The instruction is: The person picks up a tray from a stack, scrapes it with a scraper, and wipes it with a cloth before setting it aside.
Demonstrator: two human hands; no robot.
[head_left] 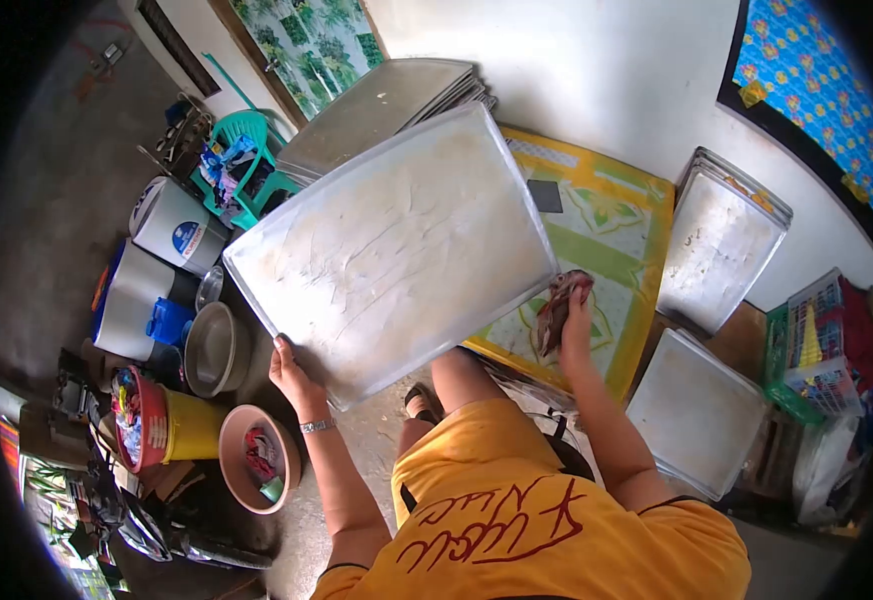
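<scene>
A large rectangular metal tray [387,250] with a raised rim and smeared, scratched surface is held tilted in front of me. My left hand [295,380] grips its lower left edge, fingers closed on the rim. Near the tray's right corner, my right hand [575,315] is closed on a crumpled brown-red cloth [555,310], over a table with a yellow and green patterned cover [612,240]. Behind the held tray, a stack of similar trays [377,105] rests at the table's far left.
More trays lean by the wall [722,240] and lie low at the right [697,410]. Crates [822,350] stand at far right. On the left are a green chair [247,125], a pink basin [240,425], a grey basin [215,350] and a yellow bucket [192,428].
</scene>
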